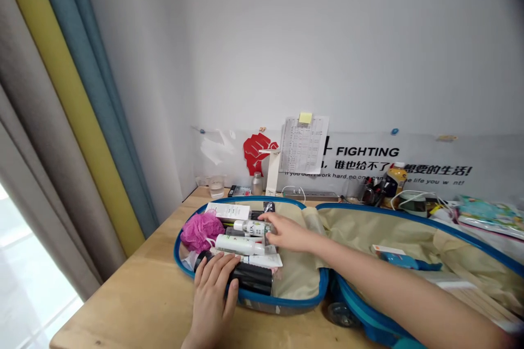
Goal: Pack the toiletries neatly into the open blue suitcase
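Two hands in a blue suitcase [286, 301]: left hand [213, 297] clamped on a black bottle [250, 278], right hand [289, 233] open over a white bottle [251, 227]

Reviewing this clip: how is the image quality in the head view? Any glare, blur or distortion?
In the head view, daylight blows out the window at lower left; wide-lens bending makes the curtains lean; the top right corner darkens; the left hand and right hand show no obvious motion blur.
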Motion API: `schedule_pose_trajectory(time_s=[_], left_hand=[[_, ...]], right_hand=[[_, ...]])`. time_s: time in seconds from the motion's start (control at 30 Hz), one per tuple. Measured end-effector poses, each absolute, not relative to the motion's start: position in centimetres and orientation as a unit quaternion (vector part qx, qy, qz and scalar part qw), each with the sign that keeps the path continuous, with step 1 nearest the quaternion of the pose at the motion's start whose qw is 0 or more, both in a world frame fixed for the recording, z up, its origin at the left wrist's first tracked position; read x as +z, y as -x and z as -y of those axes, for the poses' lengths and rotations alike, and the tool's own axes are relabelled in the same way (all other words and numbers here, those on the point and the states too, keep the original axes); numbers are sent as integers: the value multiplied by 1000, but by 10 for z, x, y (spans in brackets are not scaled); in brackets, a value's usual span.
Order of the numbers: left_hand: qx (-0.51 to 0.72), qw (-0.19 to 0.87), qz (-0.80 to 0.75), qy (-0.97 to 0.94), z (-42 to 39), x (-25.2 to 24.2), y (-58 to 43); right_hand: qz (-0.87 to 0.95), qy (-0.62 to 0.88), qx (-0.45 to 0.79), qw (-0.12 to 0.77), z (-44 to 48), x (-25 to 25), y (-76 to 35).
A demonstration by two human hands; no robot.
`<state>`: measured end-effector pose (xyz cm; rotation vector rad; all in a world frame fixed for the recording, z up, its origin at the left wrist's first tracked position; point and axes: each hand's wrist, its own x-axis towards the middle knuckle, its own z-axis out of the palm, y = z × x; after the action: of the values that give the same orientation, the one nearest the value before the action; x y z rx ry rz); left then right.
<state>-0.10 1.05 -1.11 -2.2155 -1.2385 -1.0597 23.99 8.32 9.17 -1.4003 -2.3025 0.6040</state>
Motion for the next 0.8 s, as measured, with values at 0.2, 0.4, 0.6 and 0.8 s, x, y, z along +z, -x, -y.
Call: schedule_pose_trajectory(time_s=[0.2,0.4,0.6,0.8], left_hand=[[-369,199,442,793,-10,-10,1],[-374,204,438,791,-12,-13,2],[-374,205,438,791,-12,-13,3],[-383,209,429,791,-11,-12,1]], right_hand=[[835,476,201,190,-106,70,-200],[844,458,205,190,-112,56,-195],[851,444,212,184,-114,54,-202],[840,464,189,208,-112,50,-202]])
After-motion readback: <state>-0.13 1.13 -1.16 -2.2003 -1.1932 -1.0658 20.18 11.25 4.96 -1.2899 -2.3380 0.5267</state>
